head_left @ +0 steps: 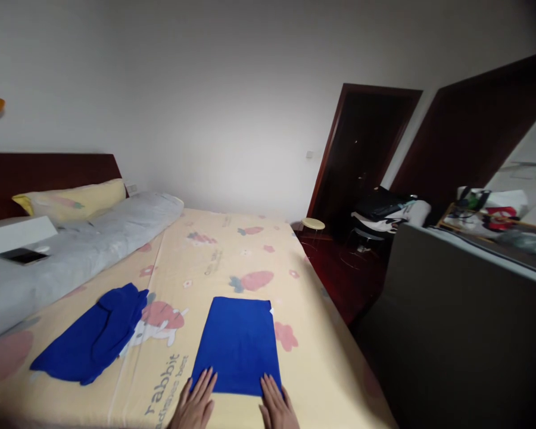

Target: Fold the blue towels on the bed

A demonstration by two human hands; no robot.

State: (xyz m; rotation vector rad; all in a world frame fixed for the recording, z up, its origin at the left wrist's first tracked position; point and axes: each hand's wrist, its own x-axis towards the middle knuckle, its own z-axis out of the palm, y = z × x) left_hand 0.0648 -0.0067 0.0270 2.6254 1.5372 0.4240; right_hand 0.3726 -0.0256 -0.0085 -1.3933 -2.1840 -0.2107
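On the bed (232, 250), near its lower edge, a folded blue towel (237, 342) is lying flat as a neat rectangle on the pale yellow sheet printed with strawberries, flowers and the word "rabbit". Both hands are resting at the towel's near edge. The left hand (196, 402) is lying palm down with its fingers spread, the fingertips (209, 376) touching the towel's near left corner while the palm is sitting on the sheet. The right hand (277, 406) is also lying flat and open, its fingers loosely apart and overlapping the near right corner of the towel. Neither hand is pinching or gripping anything.

Well apart to the left, a second blue cloth (93, 336) is lying crumpled and unfolded on the same sheet. Beyond it, a long grey pillow (93, 238) is stretching along the left side of the bed, with a yellow pillow (74, 201) behind it against the dark wooden headboard (49, 170). A dark phone (21, 255) is lying on a white surface at the far left.

To the right of the bed, a dark cabinet (429, 310) is standing close by, carrying assorted clutter on its top. Further back, a small round stool (313, 224) is sitting near a dark wooden door (361, 149), beside a chair piled with bags and clothes (384, 211).
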